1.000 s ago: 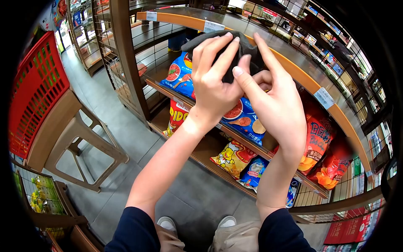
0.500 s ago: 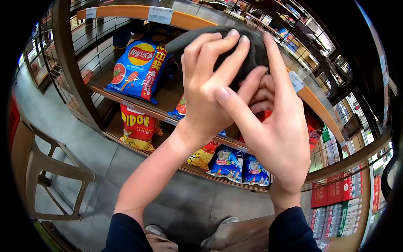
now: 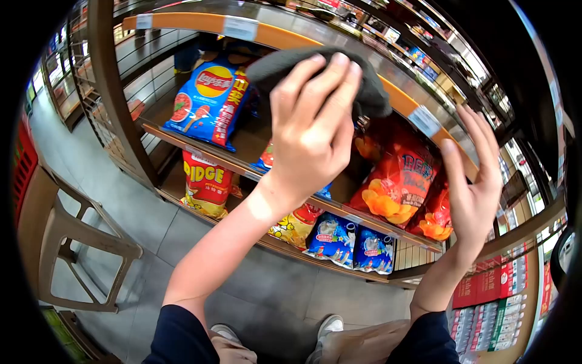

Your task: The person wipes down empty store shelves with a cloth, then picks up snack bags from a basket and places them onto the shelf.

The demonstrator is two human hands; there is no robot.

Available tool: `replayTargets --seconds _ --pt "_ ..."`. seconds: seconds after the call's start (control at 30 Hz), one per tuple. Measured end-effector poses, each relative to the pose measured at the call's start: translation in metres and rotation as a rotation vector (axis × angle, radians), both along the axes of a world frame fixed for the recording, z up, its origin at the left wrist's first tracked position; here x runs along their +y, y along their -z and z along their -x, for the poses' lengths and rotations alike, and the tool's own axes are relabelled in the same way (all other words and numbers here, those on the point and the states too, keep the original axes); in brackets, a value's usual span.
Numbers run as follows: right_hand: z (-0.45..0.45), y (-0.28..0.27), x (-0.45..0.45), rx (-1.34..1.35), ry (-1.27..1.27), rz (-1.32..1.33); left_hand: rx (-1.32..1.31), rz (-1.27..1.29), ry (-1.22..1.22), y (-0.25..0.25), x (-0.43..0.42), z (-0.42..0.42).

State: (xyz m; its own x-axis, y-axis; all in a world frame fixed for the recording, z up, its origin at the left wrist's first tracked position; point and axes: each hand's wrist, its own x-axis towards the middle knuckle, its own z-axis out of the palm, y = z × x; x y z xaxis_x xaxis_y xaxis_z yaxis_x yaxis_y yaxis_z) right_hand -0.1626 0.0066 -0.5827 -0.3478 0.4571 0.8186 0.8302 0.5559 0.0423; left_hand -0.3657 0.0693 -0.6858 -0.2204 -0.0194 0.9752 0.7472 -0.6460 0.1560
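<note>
My left hand (image 3: 309,130) is closed on a folded dark grey cloth (image 3: 371,91), raised in front of the shelf unit's upper orange edge (image 3: 285,37). Its fingertips press on the cloth from above; the thumb is hidden. To the right, my right hand (image 3: 476,182) is apart from the cloth, fingers stretched upward and nothing in it. Beyond and between the hands lie red chip bags (image 3: 397,182) on the middle shelf. A blue Lay's bag (image 3: 206,100) leans on that shelf left of my left hand.
Lower down stand a red and yellow chip bag (image 3: 205,185) and blue snack bags (image 3: 332,239). A brown plastic stool (image 3: 85,242) is on the grey floor at left. Packed bottles (image 3: 485,324) and red cartons (image 3: 479,285) are at lower right.
My right hand has let go of the cloth and moved right, its fingers opening. My left hand keeps the cloth. The red chip bags behind have come into view.
</note>
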Motion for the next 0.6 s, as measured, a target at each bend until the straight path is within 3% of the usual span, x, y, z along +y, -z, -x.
replayTargets --seconds 0.17,0.3,0.37,0.6 --pt "-0.027 0.012 0.011 -0.096 -0.077 0.056 -0.052 -0.048 -0.024 -0.006 0.002 -0.034" --pt "-0.029 0.015 0.015 -0.085 -0.193 0.039 0.115 0.006 -0.043 0.002 -0.006 -0.055" --pt "-0.023 0.019 0.016 -0.182 -0.1 -0.037 0.102 -0.015 -0.036 0.007 -0.003 -0.065" --pt "-0.016 0.029 0.028 -0.143 -0.036 -0.115 0.149 0.01 -0.041 0.006 -0.008 -0.061"
